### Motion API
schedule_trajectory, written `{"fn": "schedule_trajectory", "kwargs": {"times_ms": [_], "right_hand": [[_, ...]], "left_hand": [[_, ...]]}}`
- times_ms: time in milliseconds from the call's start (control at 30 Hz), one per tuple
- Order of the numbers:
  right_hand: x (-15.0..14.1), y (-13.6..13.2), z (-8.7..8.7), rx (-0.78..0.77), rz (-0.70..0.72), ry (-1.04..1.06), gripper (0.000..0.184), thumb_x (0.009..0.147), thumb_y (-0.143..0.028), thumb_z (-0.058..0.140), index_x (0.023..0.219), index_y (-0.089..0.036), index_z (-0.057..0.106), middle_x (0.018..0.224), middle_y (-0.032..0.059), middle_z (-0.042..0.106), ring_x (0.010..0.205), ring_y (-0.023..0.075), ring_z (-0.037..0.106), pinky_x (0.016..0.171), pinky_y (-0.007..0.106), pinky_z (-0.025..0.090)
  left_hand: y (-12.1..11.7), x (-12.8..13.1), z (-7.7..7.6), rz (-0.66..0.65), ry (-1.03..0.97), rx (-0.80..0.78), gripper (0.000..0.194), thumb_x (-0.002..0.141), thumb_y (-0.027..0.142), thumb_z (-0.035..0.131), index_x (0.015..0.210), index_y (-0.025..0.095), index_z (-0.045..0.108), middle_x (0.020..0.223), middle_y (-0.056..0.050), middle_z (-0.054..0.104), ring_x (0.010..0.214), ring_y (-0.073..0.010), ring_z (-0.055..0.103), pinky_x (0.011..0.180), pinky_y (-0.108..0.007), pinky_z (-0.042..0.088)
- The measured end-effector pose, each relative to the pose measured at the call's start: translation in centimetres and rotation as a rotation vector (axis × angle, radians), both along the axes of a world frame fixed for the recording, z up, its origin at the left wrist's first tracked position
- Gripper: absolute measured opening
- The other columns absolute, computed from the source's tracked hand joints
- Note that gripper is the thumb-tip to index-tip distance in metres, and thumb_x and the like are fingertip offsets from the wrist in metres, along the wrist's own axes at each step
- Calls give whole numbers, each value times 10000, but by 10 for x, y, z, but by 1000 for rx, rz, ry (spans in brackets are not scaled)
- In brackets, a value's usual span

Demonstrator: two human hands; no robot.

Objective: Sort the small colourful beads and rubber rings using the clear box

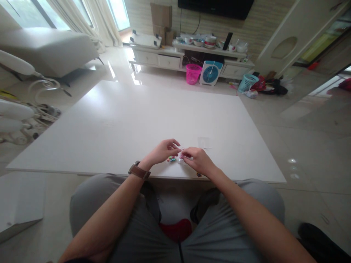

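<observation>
My right hand (199, 159) pinches a small pink-and-white thing (181, 156) close above the white table (131, 124); its exact kind is too small to make out. Just left of it is my left hand (166, 149), its fingers curved and apart, the thumb tip close to the pink-and-white thing. Whether the thumb touches it, I cannot tell. Below my left fingers lies a little cluster of colourful pieces (171, 159). Another small dark, multicoloured piece (199, 175) rests under my right wrist, near the table's front edge.
A clear flat plastic piece (203, 142) lies on the table beyond my right hand. Past the table stand a pink basket (193, 74), a blue-and-white fan (211, 73) and a light-blue basket (247, 83), before a cabinet (170, 61). White-backed chairs (16, 113) stand at the left.
</observation>
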State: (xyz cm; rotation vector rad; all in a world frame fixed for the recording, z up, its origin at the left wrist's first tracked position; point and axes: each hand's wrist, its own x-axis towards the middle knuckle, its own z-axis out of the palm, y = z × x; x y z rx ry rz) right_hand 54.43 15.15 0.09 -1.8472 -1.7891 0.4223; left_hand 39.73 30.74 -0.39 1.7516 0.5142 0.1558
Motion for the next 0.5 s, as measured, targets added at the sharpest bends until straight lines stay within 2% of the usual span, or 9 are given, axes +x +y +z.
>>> {"fn": "schedule_trajectory", "kwargs": {"times_ms": [100,200,367,500], "right_hand": [[3,1,-2,-54,30,-125,102,962,-212,633,958,-162,722,937,68,671,924,185,600,844,289,461],[3,1,-6,-125,58,-254,120,967,-236,634,968,-156,724,1013,91,648,1006,206,571,864,298,459],[-2,4,-8,-185,55,-346,193,1011,-242,554,1002,-153,724,1053,98,626,1055,212,545,879,298,454],[-3,4,-1,-162,36,-369,160,1000,-228,558,1028,-154,697,1050,100,612,1051,214,532,886,303,458]], "left_hand": [[5,-2,2,123,14,276,227,878,373,614,967,172,669,856,-53,728,712,-162,682,644,-274,525],[5,-4,4,126,41,446,201,890,322,575,971,178,690,836,-44,721,720,-162,660,666,-276,510],[3,-3,5,83,36,504,196,893,280,548,973,173,692,851,-43,722,726,-155,648,676,-267,495],[3,-3,6,77,36,530,196,888,265,538,966,175,694,855,-42,724,721,-156,646,681,-269,494]]}}
